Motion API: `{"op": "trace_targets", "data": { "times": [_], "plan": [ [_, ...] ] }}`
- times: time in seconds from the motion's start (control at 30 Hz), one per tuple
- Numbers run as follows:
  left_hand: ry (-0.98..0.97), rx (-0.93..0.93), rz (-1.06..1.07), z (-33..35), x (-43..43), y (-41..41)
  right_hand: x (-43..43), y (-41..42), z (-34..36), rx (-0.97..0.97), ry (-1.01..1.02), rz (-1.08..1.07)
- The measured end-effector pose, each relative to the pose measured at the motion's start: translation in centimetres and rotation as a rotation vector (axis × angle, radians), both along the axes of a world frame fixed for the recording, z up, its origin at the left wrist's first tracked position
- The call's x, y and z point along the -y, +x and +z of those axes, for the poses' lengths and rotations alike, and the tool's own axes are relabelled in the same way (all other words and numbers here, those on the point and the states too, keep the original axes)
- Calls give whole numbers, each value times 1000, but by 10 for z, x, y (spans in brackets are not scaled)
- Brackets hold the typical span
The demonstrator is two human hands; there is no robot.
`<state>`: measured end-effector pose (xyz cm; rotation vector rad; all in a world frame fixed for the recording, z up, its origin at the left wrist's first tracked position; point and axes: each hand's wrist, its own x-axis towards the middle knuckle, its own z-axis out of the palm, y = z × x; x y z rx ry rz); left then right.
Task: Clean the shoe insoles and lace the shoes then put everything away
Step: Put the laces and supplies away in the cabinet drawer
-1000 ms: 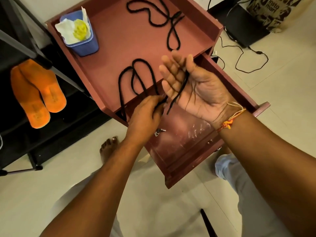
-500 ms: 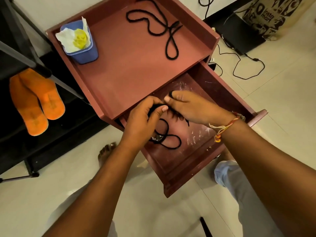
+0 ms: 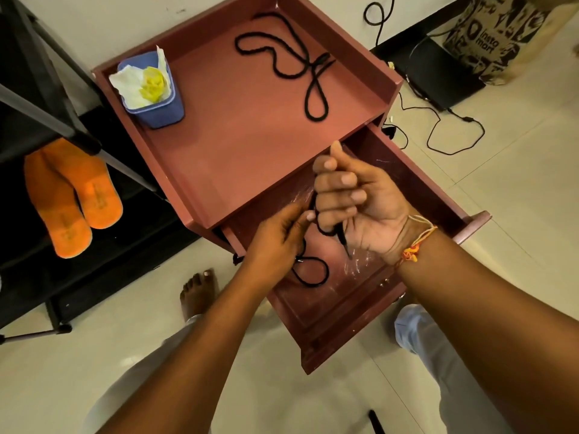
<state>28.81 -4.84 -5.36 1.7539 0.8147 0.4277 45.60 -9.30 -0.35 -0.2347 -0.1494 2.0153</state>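
Observation:
Over the open drawer (image 3: 407,183) of a reddish-brown cabinet, both hands hold one black shoelace (image 3: 313,274). My right hand (image 3: 354,202) is curled palm-up with the lace wound around its fingers, one end hanging by the palm. My left hand (image 3: 275,242) pinches the lace just beside it, and a loop hangs down into the drawer. A second black shoelace (image 3: 300,67) lies loose on the cabinet top (image 3: 250,136). Two orange insoles (image 3: 72,198) lie side by side on a black shelf at the left.
A blue cup (image 3: 156,101) with white and yellow tissue stands at the top's back left corner. A black rack frame (image 3: 62,126) stands to the left. Cables (image 3: 438,133), a black device and a printed bag (image 3: 501,36) lie on the floor at the right. My bare foot (image 3: 197,292) is beside the cabinet.
The lace has come off the cabinet top into the drawer area. My right hand went from flat and open to curled, with the lace wrapped on its fingers.

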Motion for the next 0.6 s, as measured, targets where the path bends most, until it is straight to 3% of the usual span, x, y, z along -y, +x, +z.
{"op": "trace_targets", "data": {
  "times": [0.13,0.23,0.3,0.43,0.53,0.6],
  "plan": [
    [84,-140,-168,1,11,3,-4,1,1,88,-85,-350],
    [156,-140,-248,3,11,1,-7,8,-3,284,-118,-498],
    [179,-110,-234,8,9,0,-8,13,-7,520,-114,-509],
    [202,-9,-102,18,-3,-5,-4,13,-11,1200,-51,-250],
    [139,41,15,24,-11,-5,1,3,-7,1401,-10,34],
    [28,120,109,27,-13,-4,2,-3,-5,1404,-6,197]
  ]
}}
